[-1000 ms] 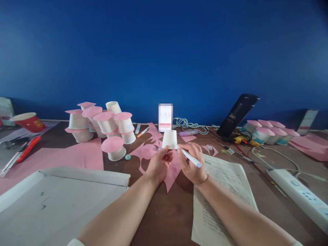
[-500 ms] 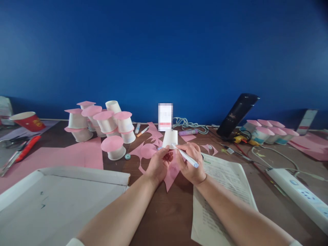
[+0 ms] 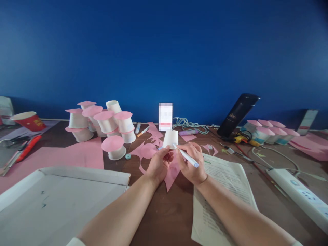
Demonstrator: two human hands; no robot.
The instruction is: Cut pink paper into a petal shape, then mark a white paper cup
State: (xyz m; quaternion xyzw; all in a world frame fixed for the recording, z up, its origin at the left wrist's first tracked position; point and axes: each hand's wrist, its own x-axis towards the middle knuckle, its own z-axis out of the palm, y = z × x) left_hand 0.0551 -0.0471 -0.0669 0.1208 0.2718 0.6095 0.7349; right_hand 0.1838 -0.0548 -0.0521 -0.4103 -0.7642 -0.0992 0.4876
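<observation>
In front of me my left hand point(image 3: 159, 165) is closed on the lower edge of a small white paper cup point(image 3: 170, 138), thumb against its near side. A light blue bit, its kind unclear, shows beside the left fingers. My right hand point(image 3: 192, 164) grips a white marker point(image 3: 189, 158) with a pale blue end. Its tip points at the cup's lower part; whether it touches I cannot tell. Under the hands lie cut pink paper scraps point(image 3: 172, 176). To the left, white paper cups point(image 3: 76, 120) stand stacked with pink paper pieces on them; one cup point(image 3: 117, 153) stands in front.
A white box lid point(image 3: 84, 205) fills the near left, with pink paper point(image 3: 84, 153) behind it. A printed sheet point(image 3: 230, 177) lies under my right forearm. Farther right are a power strip point(image 3: 299, 194), cables, a black cylinder point(image 3: 237, 114) and several pink-topped cups point(image 3: 274, 136).
Hardly anything differs. Both hands keep the cup and marker in nearly the same place, and the whole view has shifted very slightly.
</observation>
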